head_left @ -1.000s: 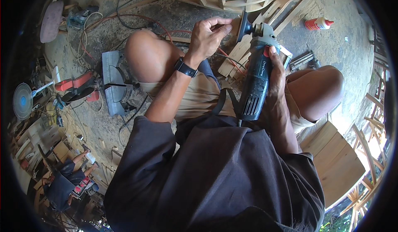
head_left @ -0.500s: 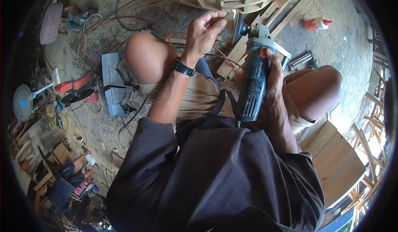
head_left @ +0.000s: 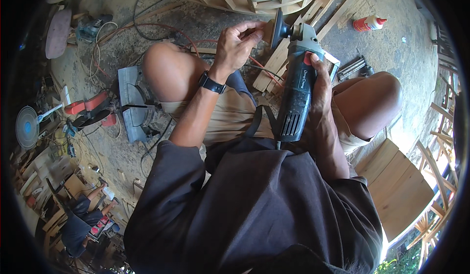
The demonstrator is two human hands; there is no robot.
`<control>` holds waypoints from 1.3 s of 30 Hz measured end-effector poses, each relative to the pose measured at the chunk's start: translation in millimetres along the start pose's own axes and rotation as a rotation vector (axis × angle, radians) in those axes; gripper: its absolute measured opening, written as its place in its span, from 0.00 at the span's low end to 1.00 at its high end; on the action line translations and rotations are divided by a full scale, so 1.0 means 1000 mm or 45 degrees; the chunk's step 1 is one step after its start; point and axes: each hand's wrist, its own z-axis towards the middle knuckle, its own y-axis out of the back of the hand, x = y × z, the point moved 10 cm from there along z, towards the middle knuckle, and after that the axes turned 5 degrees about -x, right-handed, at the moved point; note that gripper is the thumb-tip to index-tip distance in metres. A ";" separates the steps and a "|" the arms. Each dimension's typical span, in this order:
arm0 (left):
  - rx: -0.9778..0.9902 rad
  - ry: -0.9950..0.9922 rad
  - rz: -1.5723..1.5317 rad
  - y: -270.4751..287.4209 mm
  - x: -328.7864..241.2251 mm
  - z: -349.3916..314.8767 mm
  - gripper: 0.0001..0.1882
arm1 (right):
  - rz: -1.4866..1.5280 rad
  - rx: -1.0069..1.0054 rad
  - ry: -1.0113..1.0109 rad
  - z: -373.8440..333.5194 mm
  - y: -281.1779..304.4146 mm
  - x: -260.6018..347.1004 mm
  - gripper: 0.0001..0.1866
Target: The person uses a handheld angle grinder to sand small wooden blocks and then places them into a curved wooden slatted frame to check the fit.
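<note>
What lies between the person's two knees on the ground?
In the head view, between the left knee and the right knee lie pale wooden slats crossed by a red cable.

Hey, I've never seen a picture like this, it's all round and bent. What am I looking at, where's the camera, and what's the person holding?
The camera sits on a person's head and looks straight down, and its very wide lens bends the edges. You see their dark shirt, bare knees and both arms. The right hand grips the body of a dark blue angle grinder. The left hand, with a black wristwatch on its wrist, pinches at the black round pad on the grinder's head. On the dusty floor around lie wooden slats, a red and white glue bottle, a mitre saw and a small fan.
</note>
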 end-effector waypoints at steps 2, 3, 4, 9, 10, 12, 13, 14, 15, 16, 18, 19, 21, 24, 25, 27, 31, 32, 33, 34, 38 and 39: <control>-0.005 -0.008 0.001 0.001 0.000 0.000 0.14 | -0.013 0.012 0.024 0.001 -0.001 0.002 0.22; -0.012 -0.003 0.003 0.002 0.002 0.000 0.14 | -0.017 0.013 0.035 0.002 -0.001 0.001 0.22; -0.019 0.002 0.005 0.003 0.003 0.000 0.13 | -0.022 0.015 0.045 0.002 -0.001 0.001 0.22; -0.003 0.046 0.093 0.004 0.003 0.002 0.15 | -0.039 0.028 0.015 0.000 -0.003 0.000 0.23; -0.012 0.048 0.093 0.005 0.004 0.002 0.14 | -0.046 0.043 0.019 0.000 -0.004 0.000 0.23; -0.029 0.052 0.114 0.007 0.004 0.003 0.14 | -0.047 0.028 0.036 0.000 -0.004 -0.001 0.24; -0.038 0.054 0.134 0.009 0.003 0.004 0.14 | -0.048 0.020 0.044 0.001 -0.003 -0.002 0.24; -0.048 0.056 0.154 0.010 0.002 0.004 0.13 | -0.048 0.012 0.006 0.001 -0.001 -0.006 0.24; -0.063 0.040 0.140 0.011 -0.001 0.006 0.14 | -0.049 0.004 -0.031 0.001 0.001 -0.009 0.24; -0.078 0.024 0.126 0.012 -0.003 0.009 0.14 | -0.050 -0.004 -0.068 0.001 0.003 -0.011 0.24; -0.125 -0.002 0.027 0.018 -0.005 0.011 0.14 | 0.003 -0.038 -0.063 -0.002 0.001 -0.013 0.24; -0.157 -0.013 -0.057 0.021 -0.003 0.014 0.14 | 0.030 -0.051 -0.064 -0.002 -0.001 -0.015 0.24; -0.216 -0.035 -0.232 0.026 -0.001 0.017 0.14 | 0.040 -0.058 -0.099 -0.001 0.002 -0.016 0.24; -0.194 -0.014 -0.245 0.022 0.002 0.015 0.13 | 0.034 -0.094 -0.111 -0.002 0.002 -0.015 0.24; -0.175 -0.028 -0.186 0.020 0.000 0.014 0.13 | 0.025 -0.089 -0.114 -0.003 0.001 -0.015 0.24; -0.136 -0.053 -0.066 0.017 -0.005 0.013 0.13 | 0.022 -0.082 -0.104 -0.004 -0.001 -0.015 0.24; -0.055 0.049 0.064 0.012 -0.002 0.005 0.13 | 0.014 -0.045 -0.068 -0.003 -0.005 -0.012 0.24; -0.041 0.040 0.079 0.010 -0.001 0.004 0.13 | 0.005 -0.029 -0.063 -0.003 -0.006 -0.011 0.24; -0.027 0.030 0.094 0.008 -0.001 0.004 0.13 | 0.032 -0.028 -0.067 -0.003 -0.007 -0.011 0.24; -0.020 0.017 0.122 0.007 -0.002 0.004 0.13 | 0.058 -0.026 -0.072 -0.002 -0.007 -0.011 0.24; 0.011 0.008 0.203 0.005 0.001 0.002 0.14 | 0.106 -0.054 -0.050 0.001 -0.002 -0.009 0.24; 0.015 0.015 0.218 0.005 0.003 0.002 0.14 | 0.075 -0.047 -0.035 0.002 -0.002 -0.008 0.26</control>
